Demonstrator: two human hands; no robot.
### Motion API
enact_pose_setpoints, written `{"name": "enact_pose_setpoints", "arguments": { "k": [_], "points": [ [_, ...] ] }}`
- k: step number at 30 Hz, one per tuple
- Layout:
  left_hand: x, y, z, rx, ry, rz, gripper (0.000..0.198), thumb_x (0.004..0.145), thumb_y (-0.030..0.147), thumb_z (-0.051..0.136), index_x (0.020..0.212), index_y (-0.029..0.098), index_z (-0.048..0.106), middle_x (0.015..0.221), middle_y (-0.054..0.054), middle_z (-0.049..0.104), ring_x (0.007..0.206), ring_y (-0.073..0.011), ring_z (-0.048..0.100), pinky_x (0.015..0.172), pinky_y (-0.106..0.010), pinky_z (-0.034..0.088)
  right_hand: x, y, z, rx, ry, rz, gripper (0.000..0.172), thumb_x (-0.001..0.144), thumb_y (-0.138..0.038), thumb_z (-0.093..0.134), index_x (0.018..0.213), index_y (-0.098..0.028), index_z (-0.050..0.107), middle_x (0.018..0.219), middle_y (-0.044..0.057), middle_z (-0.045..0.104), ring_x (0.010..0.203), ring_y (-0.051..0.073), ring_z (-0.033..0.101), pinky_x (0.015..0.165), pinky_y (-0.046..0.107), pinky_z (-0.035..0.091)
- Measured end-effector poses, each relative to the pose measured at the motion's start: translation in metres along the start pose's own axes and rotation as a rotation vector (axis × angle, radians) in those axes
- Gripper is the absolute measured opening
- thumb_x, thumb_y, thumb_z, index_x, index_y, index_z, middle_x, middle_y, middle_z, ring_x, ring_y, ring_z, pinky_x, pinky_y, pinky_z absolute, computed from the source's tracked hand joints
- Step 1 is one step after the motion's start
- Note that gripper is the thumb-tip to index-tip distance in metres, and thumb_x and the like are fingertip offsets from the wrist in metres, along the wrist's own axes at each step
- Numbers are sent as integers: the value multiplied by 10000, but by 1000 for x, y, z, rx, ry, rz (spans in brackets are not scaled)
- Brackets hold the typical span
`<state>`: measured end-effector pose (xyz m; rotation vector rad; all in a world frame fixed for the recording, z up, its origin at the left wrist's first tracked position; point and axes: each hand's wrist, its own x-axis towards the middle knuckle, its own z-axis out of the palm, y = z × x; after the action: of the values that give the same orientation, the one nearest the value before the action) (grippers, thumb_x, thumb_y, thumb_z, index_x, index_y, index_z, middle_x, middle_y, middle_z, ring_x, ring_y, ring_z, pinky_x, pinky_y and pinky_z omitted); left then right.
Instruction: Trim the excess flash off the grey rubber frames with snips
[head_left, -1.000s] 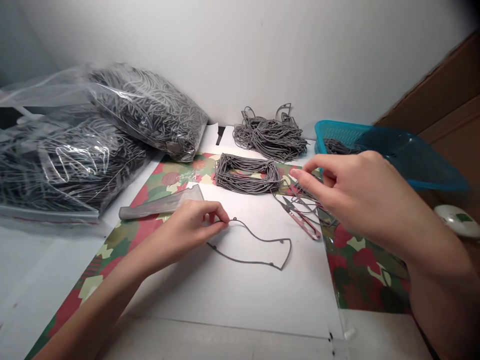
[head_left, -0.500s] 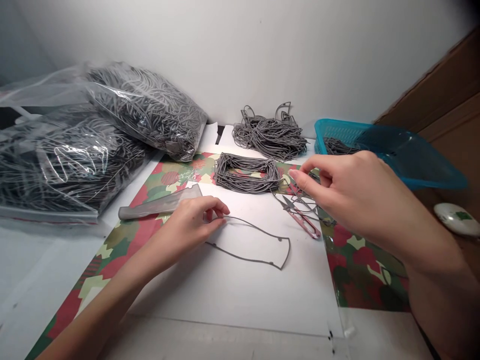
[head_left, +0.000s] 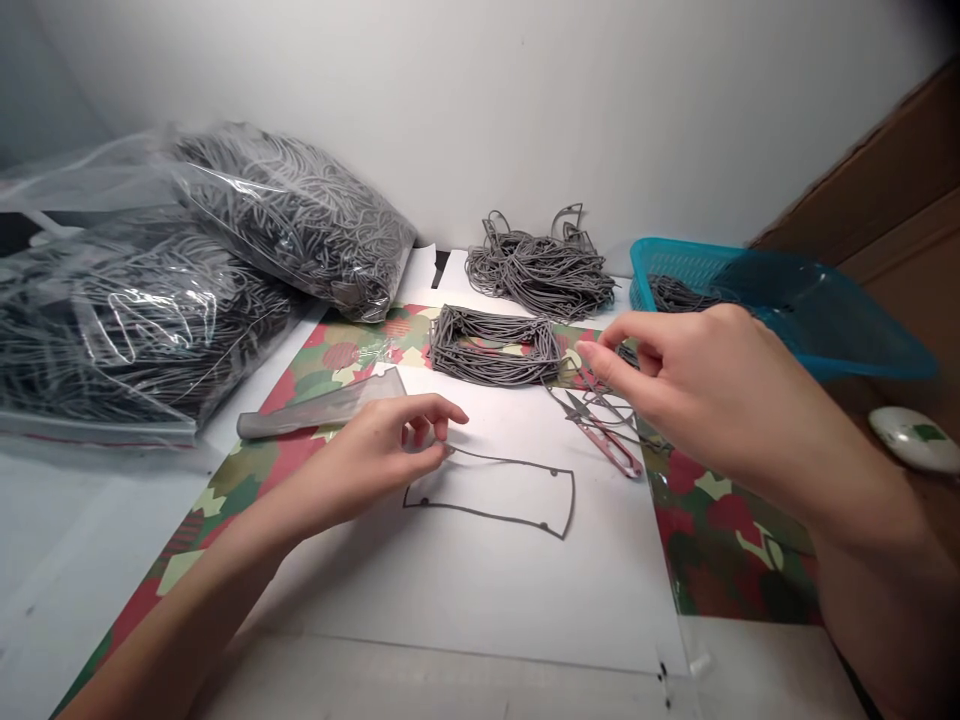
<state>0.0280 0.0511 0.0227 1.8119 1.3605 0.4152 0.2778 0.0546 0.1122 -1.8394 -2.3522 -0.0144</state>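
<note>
Gasket point(head_left: 487, 522): gray rubber loop lying flat on white sheet point(head_left: 480, 610), its end at left fingertips.
Left hand point(head_left: 375, 460): fingers curled at that end, pinch unclear.
Right hand point(head_left: 697, 390): fingers loosely parted, nothing visible held, just above red-handled snips point(head_left: 604, 445).
Beyond hands: stacked gaskets point(head_left: 495, 350), tangled gasket bundle point(head_left: 540, 275).
</note>
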Motion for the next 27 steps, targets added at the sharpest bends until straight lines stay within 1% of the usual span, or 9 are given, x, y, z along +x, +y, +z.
{"name": "enact_pose_setpoints", "arguments": {
  "k": [3, 6, 10, 12, 14, 17, 19, 23, 27],
  "points": [
    [0, 1, -1, -47, 13, -5, 275, 772, 346, 559, 995, 221, 661, 813, -1, 596, 698, -154, 547, 621, -274, 423, 0, 0, -1, -6, 1, -8, 380, 922, -437, 454, 625, -233, 573, 339, -66, 432, 359, 108, 372, 438, 254, 249],
    [2, 1, -1, -51, 64, -12, 285, 771, 356, 556, 991, 207, 658, 832, -14, 590, 699, -158, 550, 627, -283, 431, 0, 0, -1, -6, 6, -11, 390, 922, -432, 454, 606, -230, 560, 332, -66, 414, 353, 106, 357, 433, 253, 243],
    [1, -1, -3, 15, 143, -18, 284, 790, 364, 559, 1012, 213, 653, 829, -16, 599, 717, -163, 543, 651, -287, 430, 0, -1, 1, -7, 10, -10, 375, 919, -421, 461, 615, -232, 571, 331, -66, 408, 354, 108, 351, 430, 255, 243],
    [0, -3, -6, 75, 142, -31, 276, 793, 399, 574, 987, 222, 658, 785, -7, 597, 704, -164, 532, 638, -282, 417, 0, -1, 1, -7, 10, -9, 373, 919, -413, 465, 611, -230, 571, 331, -66, 400, 356, 108, 348, 432, 258, 243],
    [-3, -5, -12, 131, 32, -76, 264, 789, 457, 595, 889, 225, 671, 702, 5, 587, 651, -158, 514, 594, -271, 394, 0, -1, 0, -7, 7, -9, 382, 920, -411, 465, 598, -227, 559, 332, -65, 395, 355, 105, 337, 434, 262, 242],
    [-7, -8, -21, 211, -246, -173, 361, 778, 561, 597, 696, 217, 668, 605, 7, 574, 576, -148, 475, 508, -257, 325, 0, 0, -1, -9, -1, -5, 385, 919, -413, 462, 594, -227, 554, 331, -64, 398, 355, 107, 338, 432, 265, 243],
    [-9, -10, -25, 272, -315, -203, 430, 782, 605, 570, 629, 214, 664, 580, 3, 564, 551, -145, 449, 480, -260, 279, 0, 0, -2, -11, 1, -3, 381, 920, -414, 459, 604, -231, 565, 328, -65, 400, 355, 110, 341, 432, 265, 245],
    [-8, -8, -20, 294, -257, -177, 478, 818, 603, 515, 578, 206, 628, 550, 5, 560, 520, -137, 441, 469, -257, 281, 1, -1, -1, -10, 0, 2, 377, 918, -416, 461, 603, -232, 557, 333, -66, 406, 358, 111, 347, 432, 258, 248],
    [-3, -2, -11, 280, -75, -135, 358, 814, 547, 541, 762, 219, 674, 605, 5, 615, 556, -153, 517, 498, -247, 345, 0, -1, 0, -6, -5, -1, 390, 920, -426, 459, 592, -231, 540, 333, -66, 397, 360, 112, 351, 434, 256, 243]
  ]
}}
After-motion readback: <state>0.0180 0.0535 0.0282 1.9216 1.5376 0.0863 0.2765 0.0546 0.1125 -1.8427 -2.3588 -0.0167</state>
